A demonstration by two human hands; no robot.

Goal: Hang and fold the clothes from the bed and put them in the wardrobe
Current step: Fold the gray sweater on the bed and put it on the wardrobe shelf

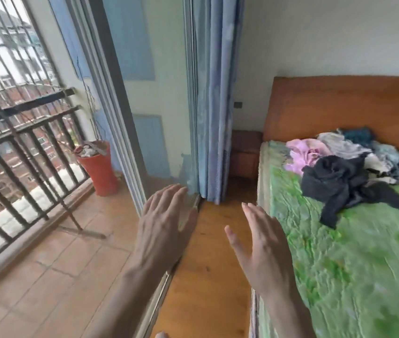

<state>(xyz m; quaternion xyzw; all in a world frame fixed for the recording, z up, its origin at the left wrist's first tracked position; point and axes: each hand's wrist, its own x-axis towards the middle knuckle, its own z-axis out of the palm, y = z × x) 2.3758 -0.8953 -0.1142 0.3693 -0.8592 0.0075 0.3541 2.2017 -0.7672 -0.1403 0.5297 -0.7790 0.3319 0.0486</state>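
A heap of clothes lies on the bed (315, 252) near the wooden headboard (344, 106): a black garment (335, 176) in front, a pink one (303, 152) to its left, grey, white and blue pieces (364, 147) behind. The bed has a green cover. My left hand (164, 225) is held out in front of me with straight fingers, holding nothing. My right hand (264, 240) is also spread and empty, just left of the bed's edge. Both hands are well short of the clothes. No wardrobe is in view.
A narrow strip of wooden floor (208, 264) runs between the bed and a glass sliding door (125, 118). A blue curtain (215, 93) hangs at the door's end. Beyond the glass lies a tiled balcony with a railing (23, 132) and a red bin (98, 167). A small nightstand (244, 154) stands beside the headboard.
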